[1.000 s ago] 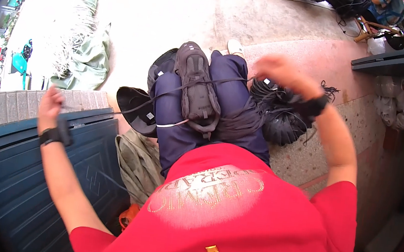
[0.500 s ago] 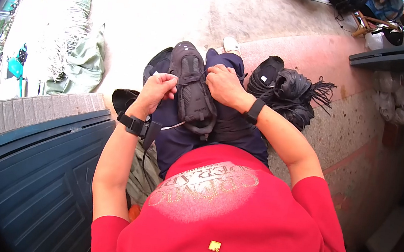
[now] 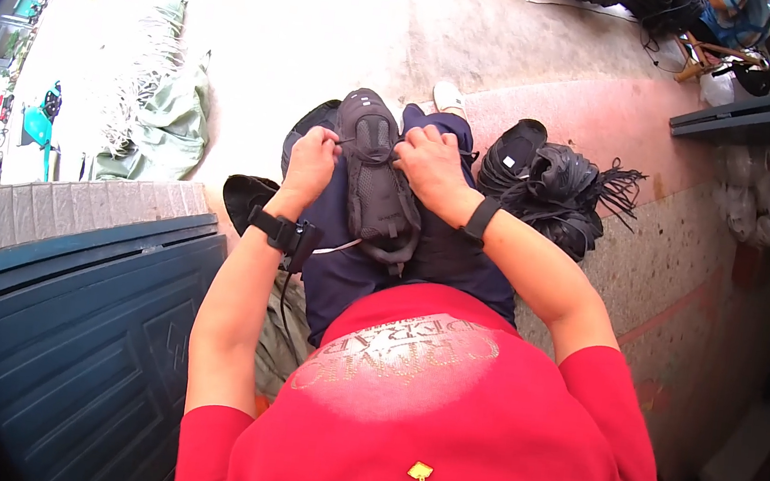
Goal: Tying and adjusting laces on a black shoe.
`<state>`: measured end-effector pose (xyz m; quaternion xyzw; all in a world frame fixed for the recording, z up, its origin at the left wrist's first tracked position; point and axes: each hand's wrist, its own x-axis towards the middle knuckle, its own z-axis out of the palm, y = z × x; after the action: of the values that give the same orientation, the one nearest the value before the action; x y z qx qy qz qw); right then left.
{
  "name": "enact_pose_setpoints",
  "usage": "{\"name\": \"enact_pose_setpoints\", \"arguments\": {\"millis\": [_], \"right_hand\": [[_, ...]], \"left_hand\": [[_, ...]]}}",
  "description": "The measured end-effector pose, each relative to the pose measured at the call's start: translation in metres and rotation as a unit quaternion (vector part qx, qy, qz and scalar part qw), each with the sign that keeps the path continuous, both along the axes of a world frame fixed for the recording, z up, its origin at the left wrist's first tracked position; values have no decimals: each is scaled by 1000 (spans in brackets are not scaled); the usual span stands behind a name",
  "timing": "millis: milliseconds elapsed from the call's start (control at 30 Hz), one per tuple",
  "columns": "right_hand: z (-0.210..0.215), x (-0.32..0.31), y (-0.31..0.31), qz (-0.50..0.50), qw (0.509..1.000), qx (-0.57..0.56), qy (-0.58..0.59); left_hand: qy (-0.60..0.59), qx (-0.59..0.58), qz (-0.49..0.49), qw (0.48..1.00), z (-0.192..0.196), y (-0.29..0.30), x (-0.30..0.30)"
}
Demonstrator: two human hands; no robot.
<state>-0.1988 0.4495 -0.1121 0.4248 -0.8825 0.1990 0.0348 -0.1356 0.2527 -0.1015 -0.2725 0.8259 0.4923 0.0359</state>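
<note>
A dark grey shoe upper lies along my lap, resting on my dark blue trousers. My left hand is at its left side near the toe end, fingers pinched on a thin thread. My right hand presses on the shoe's right side, fingers curled over the edge. A white thread runs from the shoe down toward my left wrist, where a black band sits. My right wrist wears a black band too.
A heap of black shoe uppers and laces lies on the ground to my right. A black piece lies at my left. A dark blue panelled door fills the lower left. A green sack rests on the pale floor.
A second ago both arms were spread wide, pulling thread taut. They have come together onto the shoe, and both hands have since slid further toward its toe end.
</note>
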Motion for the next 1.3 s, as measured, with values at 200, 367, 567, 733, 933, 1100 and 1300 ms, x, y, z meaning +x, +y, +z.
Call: {"name": "enact_pose_setpoints", "arguments": {"millis": [200, 367, 567, 733, 933, 1100, 1300], "right_hand": [[2, -4, 0, 2, 999, 29, -43], [0, -4, -1, 2, 997, 51, -50], [-1, -2, -2, -11, 997, 48, -54], [-2, -4, 0, -9, 997, 50, -63], [-6, -1, -1, -7, 997, 49, -54], [-3, 9, 0, -14, 997, 71, -32], [0, 13, 3, 4, 996, 80, -49]], "left_hand": [[8, -62, -57, 996, 1, 7, 30], [13, -132, -72, 989, 1, 8, 31], [47, -220, -128, 966, -4, 10, 27], [79, -449, -317, 832, 13, 12, 15], [6, -235, -198, 952, 6, 10, 6], [83, -410, -199, 886, 17, 28, 22], [-32, -423, -239, 873, 24, 41, 29]]}}
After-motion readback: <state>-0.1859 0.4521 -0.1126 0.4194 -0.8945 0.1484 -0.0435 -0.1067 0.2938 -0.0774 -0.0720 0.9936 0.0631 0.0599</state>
